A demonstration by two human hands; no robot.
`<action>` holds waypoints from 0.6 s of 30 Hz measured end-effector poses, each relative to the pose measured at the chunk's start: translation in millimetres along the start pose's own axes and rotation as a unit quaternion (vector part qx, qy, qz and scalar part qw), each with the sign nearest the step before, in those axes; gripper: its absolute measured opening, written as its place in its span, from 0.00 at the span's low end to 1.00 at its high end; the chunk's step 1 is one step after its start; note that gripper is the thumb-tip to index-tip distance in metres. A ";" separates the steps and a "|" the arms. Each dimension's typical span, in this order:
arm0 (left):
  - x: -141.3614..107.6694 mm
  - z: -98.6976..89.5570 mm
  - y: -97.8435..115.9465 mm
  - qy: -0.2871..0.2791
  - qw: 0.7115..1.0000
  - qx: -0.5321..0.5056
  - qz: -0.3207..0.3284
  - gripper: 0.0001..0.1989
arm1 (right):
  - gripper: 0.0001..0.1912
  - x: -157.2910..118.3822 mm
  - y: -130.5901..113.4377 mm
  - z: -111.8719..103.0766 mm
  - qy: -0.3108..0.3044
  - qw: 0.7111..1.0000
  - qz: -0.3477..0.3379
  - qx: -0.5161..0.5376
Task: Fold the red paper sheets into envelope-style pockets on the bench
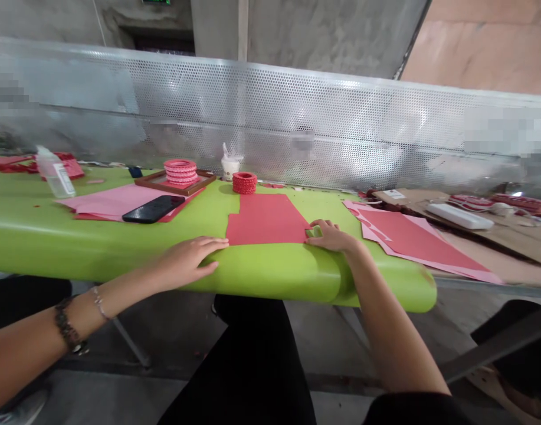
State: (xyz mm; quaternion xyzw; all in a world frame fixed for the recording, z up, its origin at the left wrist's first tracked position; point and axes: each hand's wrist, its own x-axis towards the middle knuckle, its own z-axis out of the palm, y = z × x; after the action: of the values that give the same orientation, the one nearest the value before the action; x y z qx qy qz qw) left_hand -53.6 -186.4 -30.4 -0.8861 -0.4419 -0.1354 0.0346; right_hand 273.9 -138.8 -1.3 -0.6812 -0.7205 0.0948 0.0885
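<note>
A red sheet of paper point(265, 221) with a notched upper left edge lies flat on the green table cover point(199, 218) in front of me. My left hand point(194, 258) has its fingers stretched out, the tips at the sheet's lower left corner and the thumb spread below. At the lower right corner, my right hand point(330, 236) rests with thumb and fingers apart; green cover shows between them. Its fingertips meet the paper's edge. Just beyond the sheet stands a red braided ring stack point(244, 183).
Left of the sheet are a black phone point(154, 209) on pink paper point(106, 200), pink rings point(180, 172) on a brown frame point(146, 182), and a clear bottle point(55, 174). A white cup point(230, 167) stands behind. Red and pink sheets point(412, 236) and a white power strip point(459, 216) lie right.
</note>
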 end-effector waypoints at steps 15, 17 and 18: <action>75.3 -11.7 16.8 -0.030 0.999 -0.041 0.016 0.12 | 0.20 0.8 -68.4 17.1 0.123 0.980 -0.155 0.020; 87.0 -1.2 22.2 -0.018 0.998 -0.055 0.015 0.08 | 0.14 2.7 -90.6 28.8 0.076 0.978 -0.193 0.012; 89.8 4.6 23.2 -0.013 0.998 -0.063 0.016 0.07 | 0.13 3.0 -96.9 33.0 0.060 0.978 -0.199 0.009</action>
State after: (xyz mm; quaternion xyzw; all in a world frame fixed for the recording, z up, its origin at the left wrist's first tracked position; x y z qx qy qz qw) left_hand 17.1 -130.2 -9.2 -0.8953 -0.4185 -0.1508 -0.0253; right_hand 171.7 -141.6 -8.2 -0.5277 -0.8342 0.0412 0.1549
